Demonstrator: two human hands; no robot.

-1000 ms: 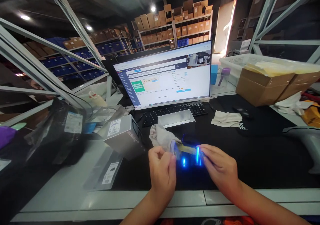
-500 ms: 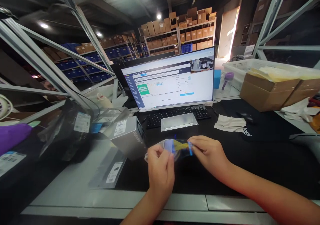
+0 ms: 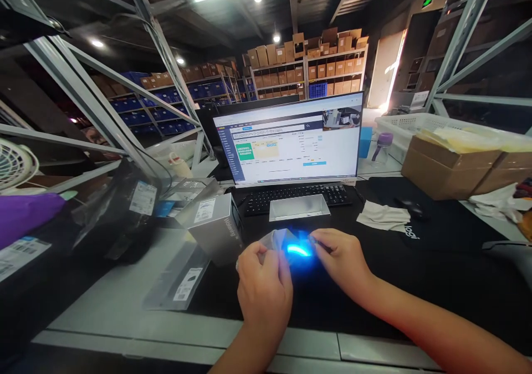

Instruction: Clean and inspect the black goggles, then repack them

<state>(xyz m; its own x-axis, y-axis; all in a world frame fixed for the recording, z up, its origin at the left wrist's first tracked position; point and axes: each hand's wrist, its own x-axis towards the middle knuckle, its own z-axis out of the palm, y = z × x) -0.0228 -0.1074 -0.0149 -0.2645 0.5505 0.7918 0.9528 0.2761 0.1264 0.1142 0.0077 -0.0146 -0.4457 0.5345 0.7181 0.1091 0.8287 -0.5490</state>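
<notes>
Between my hands, above the black desk mat (image 3: 353,302), is a small item with a bright blue glow (image 3: 298,250) that blurs its shape. Crumpled translucent plastic wrapping (image 3: 275,237) covers its left end. My left hand (image 3: 266,282) is closed, thumb and fingers pinching this wrapping. At the opposite end, my right hand (image 3: 343,257) is closed in a pinch on the item's tip, its fingertips partly hidden by the glow. Just behind the hands lies an open silver-grey box part (image 3: 299,216). A grey printed box (image 3: 228,232) stands left of my left hand.
A monitor (image 3: 286,147) and keyboard (image 3: 266,199) stand behind. A labelled plastic bag (image 3: 166,288) lies left, near a black parcel (image 3: 120,213). Rightward are a white cloth (image 3: 382,216), a mouse (image 3: 410,206), a cardboard box (image 3: 440,166) and a lidded bottle (image 3: 382,148).
The item between my hands showed yellow and pale blue before and now glows bright blue. Both hands keep their pinches. The head view has shifted slightly, and the screen content differs a little.
</notes>
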